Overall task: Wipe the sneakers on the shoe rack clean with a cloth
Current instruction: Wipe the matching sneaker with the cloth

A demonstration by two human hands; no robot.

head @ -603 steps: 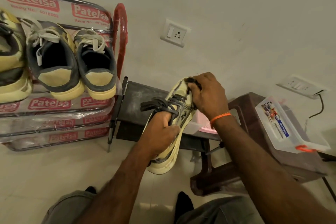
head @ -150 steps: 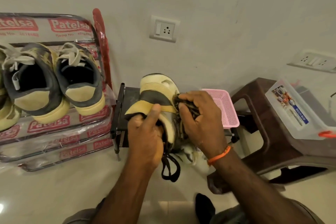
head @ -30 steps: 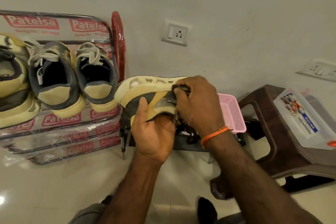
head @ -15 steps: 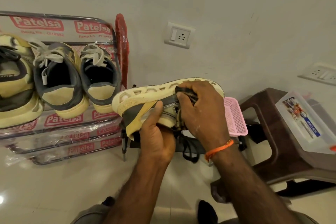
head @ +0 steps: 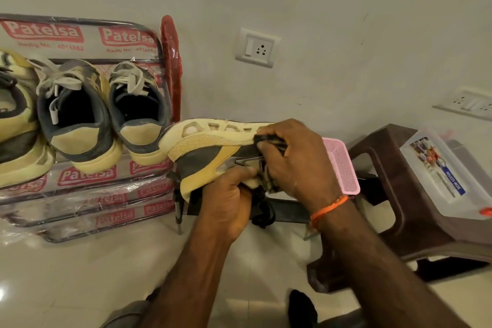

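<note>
I hold a cream, yellow and grey sneaker [head: 205, 152] on its side in mid-air, sole turned up and away, heel to the left. My left hand [head: 226, 202] grips it from below at the collar. My right hand [head: 290, 157] clutches a dark cloth [head: 269, 140] and presses it against the sneaker's side near the midsole. The toe end is hidden behind my right hand. Black laces [head: 263, 214] dangle beneath. Three more sneakers sit on the shoe rack [head: 87, 176] at the left: a grey-and-cream pair [head: 80, 125] and one yellow shoe [head: 13, 128] at the edge.
A pink mesh basket [head: 342, 165] rests on a low black stand [head: 292, 206] behind the sneaker. A brown plastic stool [head: 394, 194] at the right carries a clear plastic box [head: 439, 176]. Wall sockets [head: 257, 48] are above. My knees and feet are on the tiled floor below.
The sneaker has shifted slightly right and up, still held sideways. My right hand with the cloth has slid along its side near the sole; my left hand's grip has moved lower under the collar.
</note>
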